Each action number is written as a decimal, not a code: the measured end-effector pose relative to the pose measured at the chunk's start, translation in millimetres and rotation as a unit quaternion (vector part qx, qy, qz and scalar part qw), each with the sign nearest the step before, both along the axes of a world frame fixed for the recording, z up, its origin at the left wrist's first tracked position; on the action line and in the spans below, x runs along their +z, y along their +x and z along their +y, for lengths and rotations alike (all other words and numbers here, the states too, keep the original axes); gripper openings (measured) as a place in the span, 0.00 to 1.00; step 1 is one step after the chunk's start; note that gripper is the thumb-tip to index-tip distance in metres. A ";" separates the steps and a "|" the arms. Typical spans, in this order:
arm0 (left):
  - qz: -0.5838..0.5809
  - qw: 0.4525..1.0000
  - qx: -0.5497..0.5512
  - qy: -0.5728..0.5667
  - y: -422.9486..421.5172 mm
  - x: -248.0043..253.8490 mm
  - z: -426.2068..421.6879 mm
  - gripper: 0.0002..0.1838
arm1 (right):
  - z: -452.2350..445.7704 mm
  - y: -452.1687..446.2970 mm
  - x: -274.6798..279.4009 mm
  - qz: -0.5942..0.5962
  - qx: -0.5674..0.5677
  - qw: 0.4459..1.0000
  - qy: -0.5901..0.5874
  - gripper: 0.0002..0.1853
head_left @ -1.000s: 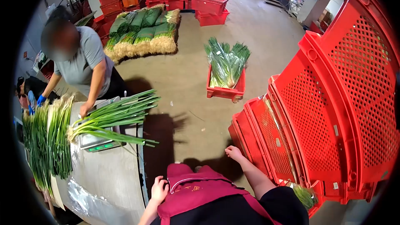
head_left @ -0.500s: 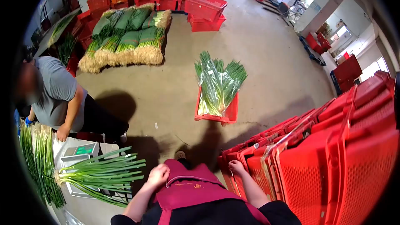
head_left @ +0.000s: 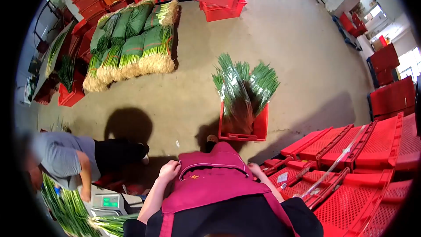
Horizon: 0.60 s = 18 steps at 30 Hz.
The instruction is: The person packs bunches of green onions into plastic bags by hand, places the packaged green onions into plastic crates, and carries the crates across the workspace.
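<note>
My left hand (head_left: 169,170) hangs beside the maroon apron (head_left: 215,171), its fingers curled in with nothing seen in them. On the other side of the apron, my right hand (head_left: 255,170) hangs close to the stacked red crates; its fingers are partly hidden, so I cannot tell their pose. Ahead of my feet stands a red crate (head_left: 262,128) on the floor. Bundles of green onions in clear plastic (head_left: 234,85) lean upright out of it, and my shadow falls over their lower part.
At left a person in a grey shirt (head_left: 66,151) stands by a table with a digital scale (head_left: 107,202) and green onions (head_left: 72,208). Tall red crate stacks (head_left: 364,188) rise at right. Wrapped onion bundles (head_left: 131,44) lie on the floor at the back left.
My view has shifted forward; the crate of onions is nearer to my feet, and the table with the scale has dropped toward the lower left. Both hands stay low beside the apron.
</note>
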State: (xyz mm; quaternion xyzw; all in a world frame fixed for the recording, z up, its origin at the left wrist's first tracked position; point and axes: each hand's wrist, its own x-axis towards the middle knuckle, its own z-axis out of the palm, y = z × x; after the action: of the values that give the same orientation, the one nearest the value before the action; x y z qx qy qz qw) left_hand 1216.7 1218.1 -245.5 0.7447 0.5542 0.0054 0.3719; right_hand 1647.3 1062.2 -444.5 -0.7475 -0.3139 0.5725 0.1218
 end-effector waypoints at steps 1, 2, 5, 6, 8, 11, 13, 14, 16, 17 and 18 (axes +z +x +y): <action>-0.008 1.000 -0.013 -0.018 -3.6 -8.6 16.8 0.12 | 40.6 7.4 7.4 0.033 -0.058 0.998 -0.017 0.10; -0.011 0.999 -0.005 -0.033 -6.0 -12.5 34.0 0.13 | 67.1 21.0 -17.7 0.115 -0.181 0.976 0.030 0.07; -0.014 0.992 0.105 -0.068 -21.4 -26.5 78.9 0.14 | 181.3 43.5 50.6 0.043 -0.199 0.971 0.127 0.09; -0.021 0.985 0.150 -0.083 -24.7 -23.7 92.8 0.14 | 209.5 53.3 49.5 0.043 -0.215 0.964 0.153 0.10; -0.080 0.939 0.277 -0.189 -44.3 -47.6 118.4 0.14 | 263.1 72.6 40.0 0.024 -0.206 0.956 0.206 0.09; -0.027 0.937 0.257 -0.236 -71.8 -65.3 157.2 0.13 | 320.4 87.7 52.8 0.003 -0.209 0.955 0.212 0.09; 0.019 0.949 0.185 -0.255 -82.9 -60.7 196.1 0.12 | 340.9 87.3 62.9 0.007 -0.260 0.943 0.209 0.09; 0.040 0.942 0.181 -0.281 -95.1 -69.0 210.8 0.11 | 346.7 87.8 58.3 0.000 -0.269 0.940 0.208 0.09; 0.030 0.922 0.253 -0.292 -110.1 -75.8 249.0 0.09 | 328.3 80.0 40.5 0.006 -0.330 0.936 0.123 0.08; 0.048 0.931 0.228 -0.281 -109.6 -76.6 277.8 0.09 | 321.4 70.7 44.6 -0.009 -0.305 0.948 0.087 0.08; 0.064 0.940 0.201 -0.269 -113.9 -80.4 306.1 0.08 | 312.5 60.5 50.9 -0.033 -0.254 0.965 0.059 0.09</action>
State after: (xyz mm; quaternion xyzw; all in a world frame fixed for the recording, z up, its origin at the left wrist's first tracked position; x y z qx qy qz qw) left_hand 1102.8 1524.2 -326.0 0.4888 0.6959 -0.1168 0.5131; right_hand 1707.8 1374.7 -393.6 -0.8127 -0.1506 0.4782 0.2970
